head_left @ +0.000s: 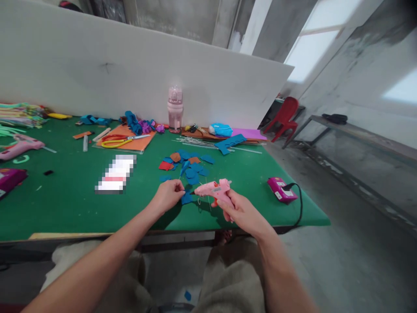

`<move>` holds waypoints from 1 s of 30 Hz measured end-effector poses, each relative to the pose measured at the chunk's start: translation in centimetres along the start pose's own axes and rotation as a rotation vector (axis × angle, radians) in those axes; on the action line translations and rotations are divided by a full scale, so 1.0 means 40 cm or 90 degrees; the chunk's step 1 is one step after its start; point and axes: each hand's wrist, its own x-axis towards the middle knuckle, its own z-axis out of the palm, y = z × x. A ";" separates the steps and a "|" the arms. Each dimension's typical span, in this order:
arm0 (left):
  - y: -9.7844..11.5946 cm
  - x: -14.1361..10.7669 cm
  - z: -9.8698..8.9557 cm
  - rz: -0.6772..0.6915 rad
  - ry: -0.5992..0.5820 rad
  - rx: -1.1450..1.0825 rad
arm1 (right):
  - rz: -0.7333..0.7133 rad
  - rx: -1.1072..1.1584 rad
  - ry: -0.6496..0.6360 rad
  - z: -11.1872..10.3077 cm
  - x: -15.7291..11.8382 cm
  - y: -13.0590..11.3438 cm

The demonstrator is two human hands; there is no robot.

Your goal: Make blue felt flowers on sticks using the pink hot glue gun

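My right hand point(236, 208) is wrapped round the handle of a pink glue gun point(213, 190), whose dark nozzle points left. Close to that nozzle, my left hand point(169, 195) has its fingertips pinched together at a blue felt piece point(186, 198). Whether the fingers grip that piece or something smaller cannot be made out. Thin pale wires show below the gun. Just beyond the hands lies a loose pile of blue felt pieces point(192, 174), with a few orange pieces point(175, 157) and a red piece point(166, 165) among them.
On the green table point(71, 204) stand a pink bottle point(175, 111) and a magenta box point(282, 190) with a black cable at the right. Yellow-handled scissors point(119, 141) rest on orange sheets. Another pink glue gun point(21, 147) lies far left. A white board point(130, 65) lines the back.
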 end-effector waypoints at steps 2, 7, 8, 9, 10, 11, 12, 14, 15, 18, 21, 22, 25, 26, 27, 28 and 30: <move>-0.002 0.001 0.001 0.000 -0.009 -0.006 | -0.006 -0.013 0.003 0.001 -0.001 0.001; -0.015 0.006 0.007 0.012 -0.018 -0.024 | -0.032 -0.054 -0.001 0.010 -0.003 0.002; -0.016 0.006 0.008 0.014 -0.018 -0.024 | -0.045 -0.069 0.002 0.012 -0.003 0.002; -0.015 0.007 0.007 0.014 -0.018 -0.025 | -0.058 -0.084 0.006 0.014 -0.003 0.002; -0.014 0.007 0.006 0.012 -0.019 -0.023 | -0.068 -0.100 0.009 0.015 -0.003 0.002; -0.012 0.007 0.005 0.009 -0.020 -0.021 | -0.075 -0.117 0.011 0.017 -0.003 0.002; -0.010 0.006 0.004 0.006 -0.022 -0.017 | -0.079 -0.135 0.012 0.018 -0.003 0.003; -0.004 0.005 0.001 0.002 -0.026 -0.005 | -0.083 -0.164 0.013 0.021 -0.001 0.005; -0.002 0.005 0.000 0.001 -0.028 -0.001 | -0.086 -0.173 0.015 0.023 0.000 0.006; 0.003 0.003 -0.003 -0.003 -0.034 0.004 | -0.096 -0.183 0.016 0.028 0.003 0.008; 0.007 0.003 -0.005 -0.005 -0.040 0.000 | -0.101 -0.201 0.013 0.033 0.004 0.005; 0.008 0.002 -0.006 -0.005 -0.043 0.000 | -0.099 -0.212 0.015 0.034 0.003 0.004; 0.008 0.003 -0.006 -0.006 -0.050 0.000 | -0.099 -0.239 0.017 0.035 0.000 0.000; 0.007 0.003 -0.006 -0.005 -0.052 -0.002 | -0.100 -0.244 0.017 0.035 -0.001 -0.001; 0.006 0.004 -0.005 -0.003 -0.052 -0.004 | -0.102 -0.248 0.017 0.035 -0.002 -0.001; 0.005 0.004 -0.004 -0.001 -0.054 -0.007 | -0.102 -0.254 0.016 0.034 -0.002 -0.002; 0.001 0.006 -0.002 0.003 -0.055 -0.010 | -0.100 -0.264 0.014 0.034 -0.003 -0.002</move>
